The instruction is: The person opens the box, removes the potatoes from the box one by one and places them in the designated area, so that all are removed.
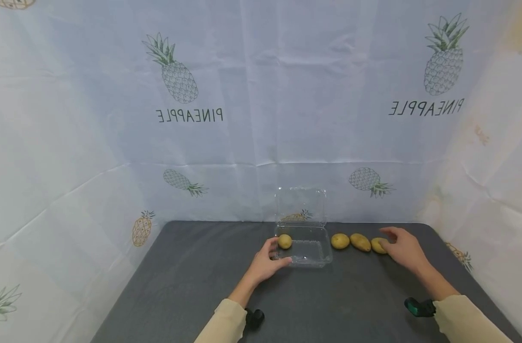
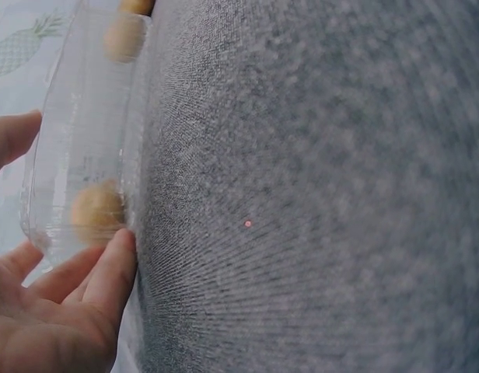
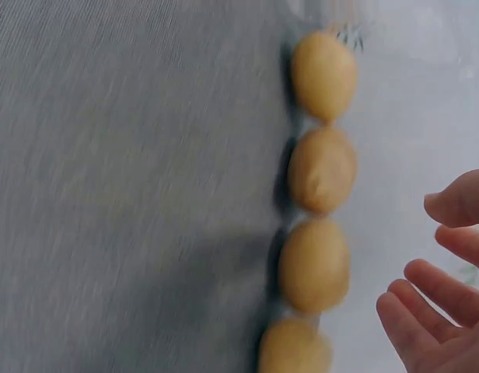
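Note:
A clear plastic clamshell container [image 1: 308, 257] stands on the dark table, its lid [image 1: 301, 202] raised at the back. One yellow potato [image 1: 285, 241] lies inside at the left end. My left hand [image 1: 265, 264] holds the container's front left corner, thumb along the front and fingers [image 2: 115, 272] against the left end. To the container's right, potatoes [image 1: 340, 241] lie in a row. My right hand [image 1: 404, 248] hovers over the row's right end, near a potato [image 1: 378, 246]. In the right wrist view its fingers [image 3: 438, 299] are spread apart, with nothing between them.
The dark grey table [image 1: 192, 281] meets a hanging cloth [image 1: 261, 119] printed with pineapples, which encloses the back and sides. The right wrist view shows several potatoes [image 3: 313, 264] close together in line, the last one cut off by the frame edge.

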`<state>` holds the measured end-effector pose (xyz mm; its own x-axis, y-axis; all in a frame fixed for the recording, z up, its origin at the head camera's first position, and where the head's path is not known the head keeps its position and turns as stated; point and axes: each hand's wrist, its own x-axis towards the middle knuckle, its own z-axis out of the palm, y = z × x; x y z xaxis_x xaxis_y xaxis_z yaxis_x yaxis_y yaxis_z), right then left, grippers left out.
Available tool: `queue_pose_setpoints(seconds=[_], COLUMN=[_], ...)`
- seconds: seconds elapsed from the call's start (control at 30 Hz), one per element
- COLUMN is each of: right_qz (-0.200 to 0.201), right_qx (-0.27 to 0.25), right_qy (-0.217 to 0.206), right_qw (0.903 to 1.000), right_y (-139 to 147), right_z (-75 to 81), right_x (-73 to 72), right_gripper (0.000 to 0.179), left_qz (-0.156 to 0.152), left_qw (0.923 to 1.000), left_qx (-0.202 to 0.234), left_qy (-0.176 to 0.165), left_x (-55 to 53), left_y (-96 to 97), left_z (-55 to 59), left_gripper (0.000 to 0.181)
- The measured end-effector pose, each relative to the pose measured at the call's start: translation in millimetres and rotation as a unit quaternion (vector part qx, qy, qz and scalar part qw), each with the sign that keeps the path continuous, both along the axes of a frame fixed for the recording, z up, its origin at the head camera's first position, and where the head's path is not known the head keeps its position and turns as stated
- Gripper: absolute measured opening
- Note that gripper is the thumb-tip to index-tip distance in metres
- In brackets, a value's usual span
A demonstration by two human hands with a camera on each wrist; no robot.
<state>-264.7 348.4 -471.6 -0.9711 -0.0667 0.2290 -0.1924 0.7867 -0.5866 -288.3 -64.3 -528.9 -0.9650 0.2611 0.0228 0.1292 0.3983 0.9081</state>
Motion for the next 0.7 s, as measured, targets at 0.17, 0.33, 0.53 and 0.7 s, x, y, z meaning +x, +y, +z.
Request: queue_pose_setpoints(seconds=[0.17, 0.33, 0.53, 0.7], right_qz=[0.015, 0.035, 0.049, 0.067], right_qx=[-0.02, -0.033, -0.047, -0.069], right_qy=[0.013, 0.038, 0.041, 0.042], right_qw=[0.9996, 0.9981, 0.9968, 0.9945], right_y=[-22, -42, -64, -81], right_z=[1.3, 2.2, 0.5, 0.4], right_x=[-0.5, -0.9, -2.5, -5.9], right_gripper=[0.043, 0.037, 0.034, 0.033], left_qz=[0.001, 0.001, -0.002, -0.002], left_qw=[1.0, 1.0, 1.0, 1.0], left_qx=[-0.004, -0.005, -0.002, 0.003], left_qy=[0.002, 0.004, -0.002, -0.009], left_x=[-0.9, -0.7, -0.1, -0.5], left_y=[0.8, 1.0, 0.3, 0.0], left_z=[-0.8, -0.3, -0.9, -0.3], left_gripper=[0.079, 0.081, 0.081, 0.081])
